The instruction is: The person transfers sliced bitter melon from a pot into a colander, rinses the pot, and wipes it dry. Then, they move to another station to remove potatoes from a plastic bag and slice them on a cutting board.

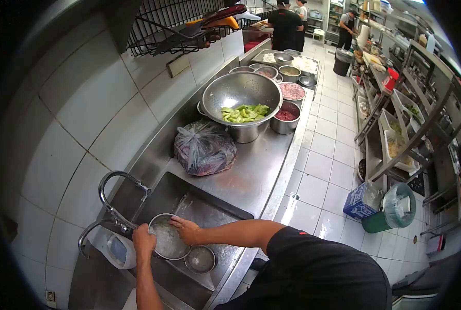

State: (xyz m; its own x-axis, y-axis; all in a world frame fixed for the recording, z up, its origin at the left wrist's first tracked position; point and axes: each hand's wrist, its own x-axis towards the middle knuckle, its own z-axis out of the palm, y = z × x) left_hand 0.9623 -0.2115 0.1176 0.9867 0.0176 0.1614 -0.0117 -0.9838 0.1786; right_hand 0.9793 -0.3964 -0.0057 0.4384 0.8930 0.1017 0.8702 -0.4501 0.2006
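Over the sink [209, 202], a round metal bowl [169, 243] with cloudy contents is between my hands. My left hand [143, 238] is closed on the bowl's left rim. My right hand [187, 230] lies at its upper right edge, with fingertips inside the rim; whether it holds anything is hidden. A smaller metal bowl [200, 259] sits just below and to the right. The chrome faucet [118, 219] stands left of the bowl, above a cut white plastic container [118, 249].
A large colander [240, 88] with green slices [245, 113] stands up the counter, beside a tied plastic bag [205, 149]. Behind are metal pots [285, 118] of food. A wire rack [178, 31] hangs on the wall. Several people [285, 26] stand farther back; shelving [390, 113] lines the right.
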